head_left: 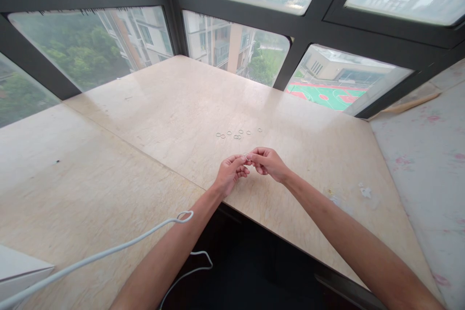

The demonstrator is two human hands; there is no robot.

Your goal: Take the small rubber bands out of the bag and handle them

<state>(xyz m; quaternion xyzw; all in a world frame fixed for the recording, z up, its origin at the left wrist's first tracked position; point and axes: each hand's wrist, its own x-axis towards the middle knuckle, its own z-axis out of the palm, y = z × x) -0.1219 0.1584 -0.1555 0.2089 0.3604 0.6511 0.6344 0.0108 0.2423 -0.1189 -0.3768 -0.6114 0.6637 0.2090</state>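
My left hand and my right hand meet over the beige stone sill, fingertips pinched together. Between them they hold a small metal ring. Both hands have their fingers curled closed. Just beyond the hands, several loose small metal rings lie scattered flat on the sill, apart from both hands.
A white cable runs from the lower left across the sill and loops under my left forearm. Dark-framed windows wall the far side. A white box corner sits at the lower left. A floral-patterned surface lies at right.
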